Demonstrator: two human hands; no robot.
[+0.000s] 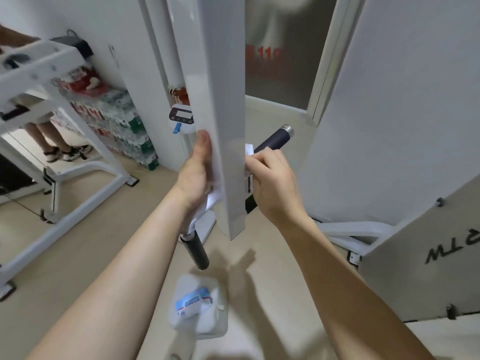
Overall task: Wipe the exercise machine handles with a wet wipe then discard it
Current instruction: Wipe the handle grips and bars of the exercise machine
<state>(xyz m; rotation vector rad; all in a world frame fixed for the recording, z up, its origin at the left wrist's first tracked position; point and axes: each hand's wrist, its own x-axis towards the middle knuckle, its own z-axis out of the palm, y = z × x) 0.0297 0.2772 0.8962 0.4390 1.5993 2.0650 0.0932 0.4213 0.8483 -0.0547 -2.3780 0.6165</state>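
A white upright post [223,126] of the exercise machine stands in the middle, with a dark handle on each side. My left hand [197,172] grips the left handle bar [198,252] through a white wet wipe [211,200], thumb against the post. My right hand [270,183] is closed around the right handle [272,141] near the post, pinching a piece of white wipe [249,149]. The post hides where the handles join it. A wet wipe pack [197,305] with a blue label lies on the floor below.
A white machine frame [65,126] stands at left, with a person's legs and sandals behind it. Stacked bottled-water packs [117,123] line the wall. A large grey panel [415,126] fills the right. A small monitor [181,118] is fixed behind the post.
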